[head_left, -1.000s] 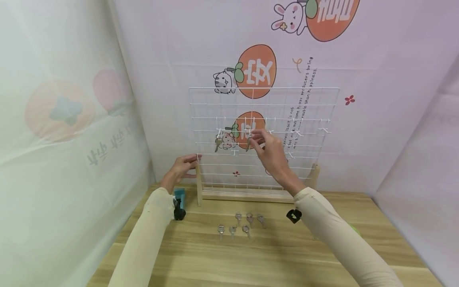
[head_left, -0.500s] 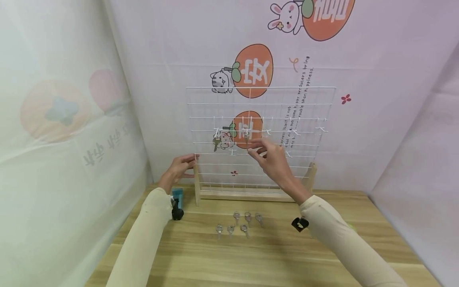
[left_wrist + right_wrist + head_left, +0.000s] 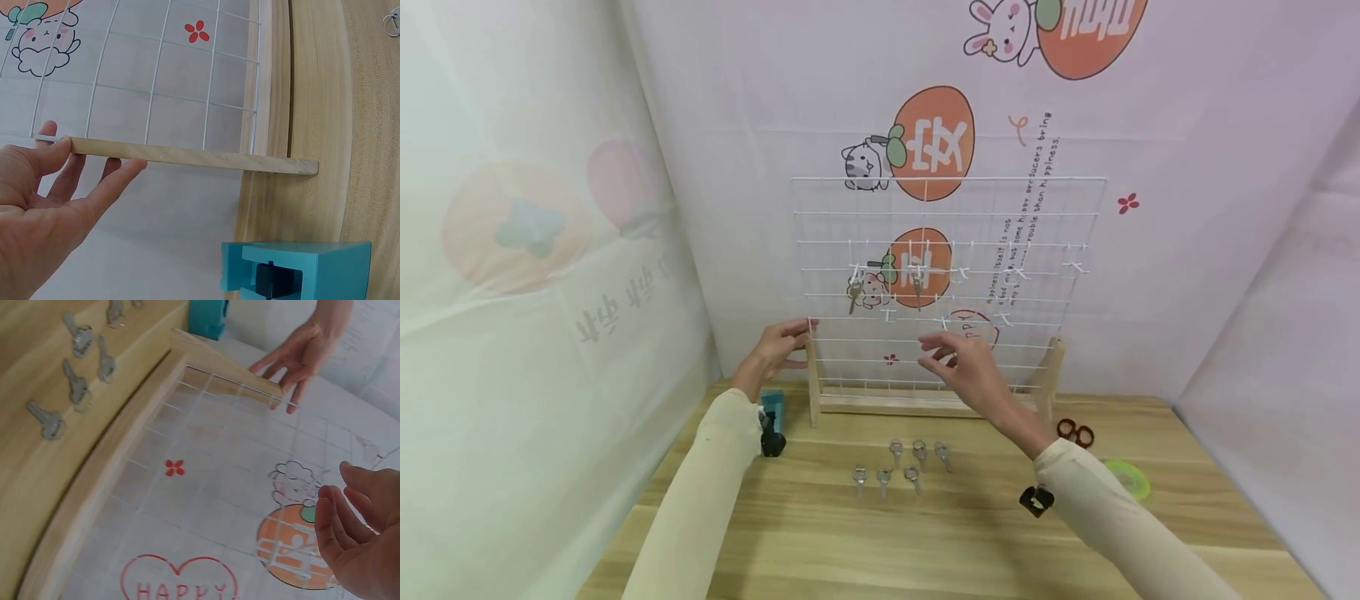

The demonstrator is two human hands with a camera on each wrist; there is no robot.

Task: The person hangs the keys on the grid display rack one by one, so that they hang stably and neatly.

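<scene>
A white wire grid (image 3: 947, 208) stands upright in a wooden base (image 3: 925, 406) at the back of the table. Two keys hang from its hooks, one at the left (image 3: 854, 292) and one beside it (image 3: 917, 290). My left hand (image 3: 790, 342) rests with straight fingers on the top of the rack's left wooden post (image 3: 187, 156). My right hand (image 3: 942, 354) hovers empty, fingers loosely spread, in front of the lower grid and below the hung keys. Several loose keys (image 3: 898, 467) lie on the table before the rack; they also show in the right wrist view as loose keys (image 3: 75, 369).
A teal block (image 3: 772, 417) with a black part sits by the rack's left foot, under my left wrist. Dark red scissor handles (image 3: 1075, 432) and a green round thing (image 3: 1126, 478) lie at the right of the table. Printed cloth walls close in behind and at both sides.
My right hand has let go of the second hung key and dropped down and away from the grid. That key stays on its hook. My left hand has kept its place on the post.
</scene>
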